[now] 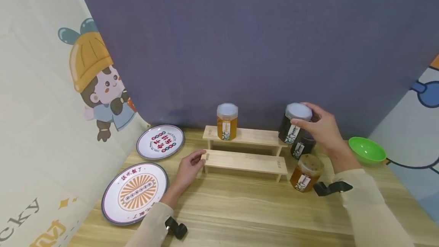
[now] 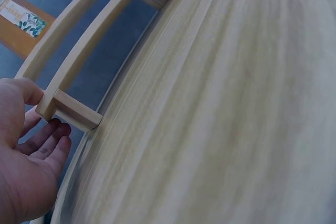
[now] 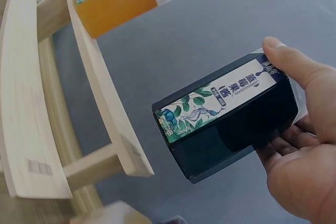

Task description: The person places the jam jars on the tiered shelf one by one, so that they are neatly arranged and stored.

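My right hand [image 1: 324, 129] grips a dark blueberry jam jar [image 1: 286, 128] near its white lid. The jar is just off the right end of the upper tier of a two-tier wooden rack [image 1: 243, 160]. In the right wrist view, the jar [image 3: 210, 142] hangs clear of the rack, its label showing. My left hand [image 1: 189, 167] pinches the left end of the lower tier; the left wrist view shows thumb and fingers around that end [image 2: 58, 85]. An amber jam jar [image 1: 227, 125] stands on the upper tier's left part.
Right of the rack, another dark jar [image 1: 303, 147] is partly hidden behind the held one, and an amber-brown jar [image 1: 305, 174] sits in front. A green bowl [image 1: 367, 150] lies farther right. Two patterned plates [image 1: 161, 128] are at left, and a dark blue partition [image 1: 253, 48] rises behind.
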Available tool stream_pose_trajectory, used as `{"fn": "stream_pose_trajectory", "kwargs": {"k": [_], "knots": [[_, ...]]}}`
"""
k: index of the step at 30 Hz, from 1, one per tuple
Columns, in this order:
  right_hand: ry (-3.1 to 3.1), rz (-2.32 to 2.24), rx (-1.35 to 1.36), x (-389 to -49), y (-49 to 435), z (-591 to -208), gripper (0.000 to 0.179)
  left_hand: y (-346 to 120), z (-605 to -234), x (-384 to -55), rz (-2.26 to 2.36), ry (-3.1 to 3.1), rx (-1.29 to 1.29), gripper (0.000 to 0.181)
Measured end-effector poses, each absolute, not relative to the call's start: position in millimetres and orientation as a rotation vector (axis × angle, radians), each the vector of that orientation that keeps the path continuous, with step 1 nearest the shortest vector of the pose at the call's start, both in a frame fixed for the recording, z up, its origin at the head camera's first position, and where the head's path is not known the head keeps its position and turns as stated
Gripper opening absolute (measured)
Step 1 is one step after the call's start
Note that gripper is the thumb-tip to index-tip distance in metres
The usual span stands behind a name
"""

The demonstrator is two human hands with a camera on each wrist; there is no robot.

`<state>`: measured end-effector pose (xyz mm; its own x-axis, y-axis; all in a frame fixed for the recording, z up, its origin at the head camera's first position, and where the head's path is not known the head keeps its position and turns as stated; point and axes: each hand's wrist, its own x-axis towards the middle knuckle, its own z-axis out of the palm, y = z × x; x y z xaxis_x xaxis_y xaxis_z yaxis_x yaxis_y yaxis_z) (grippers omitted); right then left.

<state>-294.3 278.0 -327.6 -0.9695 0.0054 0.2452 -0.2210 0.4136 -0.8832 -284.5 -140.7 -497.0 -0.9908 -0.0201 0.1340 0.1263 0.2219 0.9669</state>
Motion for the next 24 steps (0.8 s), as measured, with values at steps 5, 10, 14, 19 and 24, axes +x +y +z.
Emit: {"fn": "stream_pose_trajectory", "kwargs": {"k": [5,10,14,19,24], "knots": [[-2.429,1.679,0.232,-301.0,264.7,-332.5,0.071,-140.5,-497.4,-283.6,-1.886,-2.351,-0.115,0.035],[-2.423,1.727,0.262,-307.0,253.9,-336.8,0.072,-140.3,-497.0,-282.8,-1.883,-2.358,-0.124,0.035],[-2.425,1.783,0.249,-311.4,246.1,-337.8,0.077,-140.4,-496.0,-283.2,-1.905,-2.356,-0.117,0.035],[-2.471,1.773,0.261,-314.5,237.1,-339.0,0.082,-141.6,-496.1,-283.7,-1.909,-2.352,-0.115,0.035],[-2.492,1.778,0.305,-317.6,230.4,-341.8,0.084,-140.3,-498.1,-284.8,-1.894,-2.343,-0.105,0.036]]}}
